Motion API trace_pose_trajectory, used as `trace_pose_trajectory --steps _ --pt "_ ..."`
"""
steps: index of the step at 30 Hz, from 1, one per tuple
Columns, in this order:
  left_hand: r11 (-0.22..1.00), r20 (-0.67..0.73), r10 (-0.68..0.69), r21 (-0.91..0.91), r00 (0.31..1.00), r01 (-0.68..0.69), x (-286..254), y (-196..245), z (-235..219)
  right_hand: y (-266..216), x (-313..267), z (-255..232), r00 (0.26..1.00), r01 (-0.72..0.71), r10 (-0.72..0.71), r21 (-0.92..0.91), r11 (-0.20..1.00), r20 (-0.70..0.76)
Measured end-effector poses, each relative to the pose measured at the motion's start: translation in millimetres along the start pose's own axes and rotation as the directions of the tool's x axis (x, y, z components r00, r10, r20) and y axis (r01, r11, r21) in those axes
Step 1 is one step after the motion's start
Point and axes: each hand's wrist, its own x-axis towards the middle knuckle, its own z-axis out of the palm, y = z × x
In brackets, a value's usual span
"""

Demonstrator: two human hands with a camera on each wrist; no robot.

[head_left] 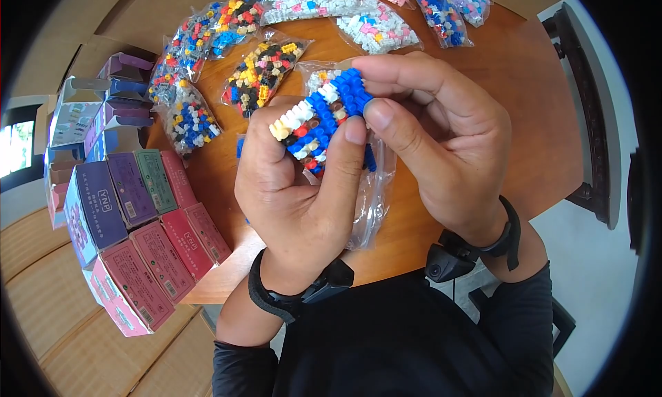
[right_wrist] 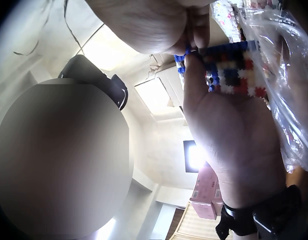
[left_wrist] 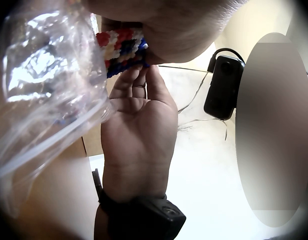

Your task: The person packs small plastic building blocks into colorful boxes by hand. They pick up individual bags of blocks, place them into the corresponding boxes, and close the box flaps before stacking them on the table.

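My left hand (head_left: 296, 183) grips a small block model (head_left: 324, 117) built of tiny studded bricks in blue, white, red, brown and cream, its thumb across the studded face. At the model's blue corner, the thumb and forefinger of my right hand (head_left: 448, 121) pinch the edge. The right wrist view shows another face of the model (right_wrist: 231, 70), with rows of blue, red, white and dark bricks. Below and behind the model lies a clear zip bag (head_left: 372, 211), partly hidden by the hands; it looms large in the left wrist view (left_wrist: 49, 90).
Several clear bags of loose bricks (head_left: 265, 73) lie along the wooden table's (head_left: 538, 121) far side. Stacked pink, purple and green boxes (head_left: 141, 269) stand at the left. A dark wooden chair (head_left: 586, 121) is at the right. Each wrist wears a black strapped camera (head_left: 448, 259).
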Motion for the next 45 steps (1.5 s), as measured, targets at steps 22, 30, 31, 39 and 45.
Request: trace_pose_trajectory --steps 22,30,31,39,45 --pt "1.0 0.067 0.021 0.015 0.998 -0.022 1.3 0.2 -4.5 -0.1 1.9 -4.2 0.997 0.011 -0.012 0.011 1.0 0.072" --pt "0.999 0.054 -0.024 0.034 0.998 0.022 0.8 2.5 -3.8 -1.4 2.7 -4.9 0.998 -0.015 0.013 0.033 0.999 0.056" --pt "0.999 0.059 -0.022 0.041 0.998 0.02 1.0 2.4 -4.1 -1.7 2.8 -5.5 0.998 -0.021 0.019 0.025 0.999 0.055" --pt "0.998 0.074 0.068 -0.013 0.995 -0.067 3.3 -3.6 -3.6 -6.8 8.0 -10.4 0.994 -0.083 0.086 -0.034 0.996 0.073" --pt "0.997 0.067 0.001 -0.076 0.998 0.004 2.0 0.0 -2.6 -5.7 8.5 -10.6 0.994 -0.065 0.067 -0.022 0.998 0.082"
